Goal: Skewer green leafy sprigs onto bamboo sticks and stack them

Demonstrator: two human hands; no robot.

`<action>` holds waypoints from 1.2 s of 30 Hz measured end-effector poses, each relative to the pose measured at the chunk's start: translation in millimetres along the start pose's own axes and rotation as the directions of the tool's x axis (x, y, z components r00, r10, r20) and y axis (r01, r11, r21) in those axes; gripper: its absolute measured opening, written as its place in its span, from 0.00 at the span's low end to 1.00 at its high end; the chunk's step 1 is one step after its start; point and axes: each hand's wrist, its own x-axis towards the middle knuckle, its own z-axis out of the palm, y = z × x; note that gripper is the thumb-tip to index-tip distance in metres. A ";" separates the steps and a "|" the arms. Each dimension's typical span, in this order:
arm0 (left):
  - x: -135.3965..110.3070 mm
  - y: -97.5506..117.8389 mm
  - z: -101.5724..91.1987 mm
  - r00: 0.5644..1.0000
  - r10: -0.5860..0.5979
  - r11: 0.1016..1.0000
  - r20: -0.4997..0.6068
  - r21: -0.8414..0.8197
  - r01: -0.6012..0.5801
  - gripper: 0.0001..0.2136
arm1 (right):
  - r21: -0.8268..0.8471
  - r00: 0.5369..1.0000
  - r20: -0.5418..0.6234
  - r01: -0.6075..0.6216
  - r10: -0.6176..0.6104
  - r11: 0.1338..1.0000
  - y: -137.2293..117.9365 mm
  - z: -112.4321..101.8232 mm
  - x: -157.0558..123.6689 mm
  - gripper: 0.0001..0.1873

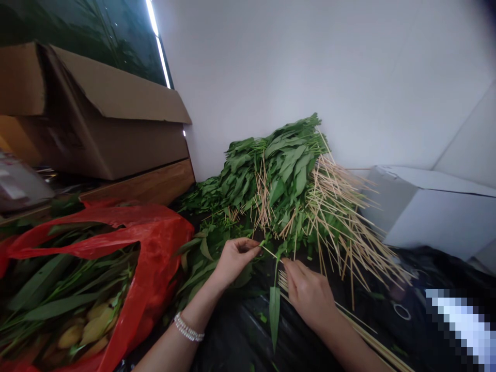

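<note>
My left hand (234, 257) pinches the end of a thin bamboo skewer (269, 251) with a bit of green leaf at its tip. My right hand (308, 294) is closed on the same skewer lower down and also grips a bundle of skewers (368, 338) running off to the lower right. A long green leaf (274, 312) hangs down between the two hands. Just beyond my fingers rises a big heap of leafy greens threaded on skewers (289, 181), their bare sticks fanning out to the right.
A red plastic bag (155, 243) holding long leaves and yellowish pieces sits at the left. Cardboard boxes (101, 119) stand behind it on a wooden ledge. A white box (430, 212) is at the right. Black plastic sheeting (240, 336) covers the surface.
</note>
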 end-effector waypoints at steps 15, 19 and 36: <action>-3.7 -7.9 2.3 0.961 0.277 0.854 -0.004 0.460 -0.244 0.06 | -0.077 0.989 0.105 -0.098 0.105 0.992 -7.0 1.3 -0.7 0.15; -4.6 -5.4 2.2 0.953 0.303 0.811 -0.003 0.525 -0.256 0.05 | -0.076 0.989 0.111 -0.089 0.097 0.993 -5.3 3.8 -1.2 0.15; -20.2 0.8 17.2 0.926 0.344 0.740 0.156 0.562 -0.370 0.05 | -0.104 0.992 0.093 -0.079 0.089 0.991 -10.8 5.9 -1.7 0.16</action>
